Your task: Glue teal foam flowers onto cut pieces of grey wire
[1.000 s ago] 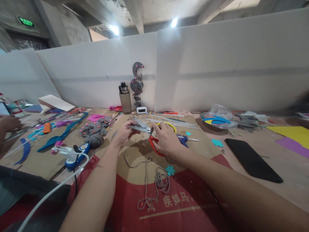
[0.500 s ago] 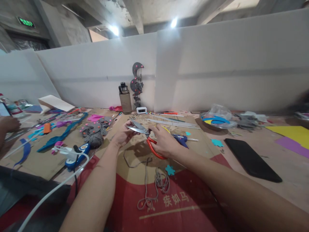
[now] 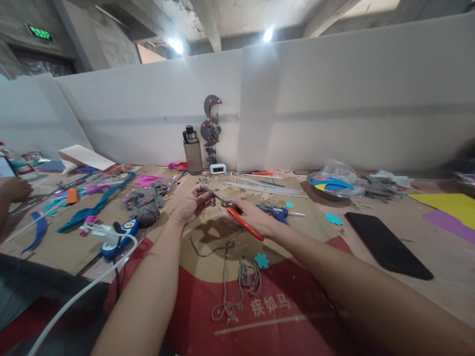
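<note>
Red-handled scissors [image 3: 243, 221] are in my right hand [image 3: 252, 215], its fingers wrapped about the handles. The blades point up and left, seen nearly edge-on, with their tips at the fingertips of my left hand [image 3: 193, 203]. That hand is closed in a pinch; what it holds is too small to make out. Below, a length of grey yarn [image 3: 249, 279] lies loosely coiled on the red and tan cardboard [image 3: 200, 316], one strand curving up toward my left hand. A turquoise flower-shaped cutout [image 3: 261, 260] rests beside the coil. Behind my right hand is a blue glue gun [image 3: 278, 213].
A black phone [image 3: 388, 244] lies at right, near a bowl [image 3: 330, 190] of scraps. Grey yarn and felt pieces [image 3: 146, 205], a blue-white power strip [image 3: 120, 242] and a white cable fill the left. A bottle [image 3: 193, 153] stands behind. Another person's hand [image 3: 17, 189] is far left.
The scissors have turned from showing their flat side, blades apart, to nearly edge-on. My right hand has rotated with them; my left hand stays in almost the same place.
</note>
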Tool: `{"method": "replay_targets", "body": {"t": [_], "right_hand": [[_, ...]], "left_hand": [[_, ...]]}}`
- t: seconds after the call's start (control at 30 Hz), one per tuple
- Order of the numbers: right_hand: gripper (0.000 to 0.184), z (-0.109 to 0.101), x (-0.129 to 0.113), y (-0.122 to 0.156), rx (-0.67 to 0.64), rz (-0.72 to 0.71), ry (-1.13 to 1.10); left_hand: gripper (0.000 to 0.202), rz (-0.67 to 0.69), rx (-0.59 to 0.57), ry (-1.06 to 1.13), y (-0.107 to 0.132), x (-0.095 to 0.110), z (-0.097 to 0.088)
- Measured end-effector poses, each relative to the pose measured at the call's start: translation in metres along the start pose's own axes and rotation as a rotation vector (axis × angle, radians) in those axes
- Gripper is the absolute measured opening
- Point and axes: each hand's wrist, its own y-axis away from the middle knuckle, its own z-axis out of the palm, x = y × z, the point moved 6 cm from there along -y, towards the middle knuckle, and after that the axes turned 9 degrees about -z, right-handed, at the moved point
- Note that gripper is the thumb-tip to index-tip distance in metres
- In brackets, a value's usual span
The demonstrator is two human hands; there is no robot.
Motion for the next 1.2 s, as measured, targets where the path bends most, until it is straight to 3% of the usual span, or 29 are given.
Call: {"method": "replay_targets", "body": {"t": [0.27,0.83,1.2], "right_hand": [[0.034,0.005,0.007,-0.002,-0.009,-0.021,-0.053],[0.035,0.006,0.014,-0.003,0.051,-0.028,-0.025],[0.034,0.013,0.023,-0.003,0.095,0.046,-0.149]], "left_hand": [[0.029,0.008,-0.009,-0.028,0.001,0.002,0.004],[0.035,-0.009,0.054,-0.017,-0.002,-0.001,-0.002],[0.037,-0.022,0.060,0.005,-0.002,-0.002,-0.003]]}}
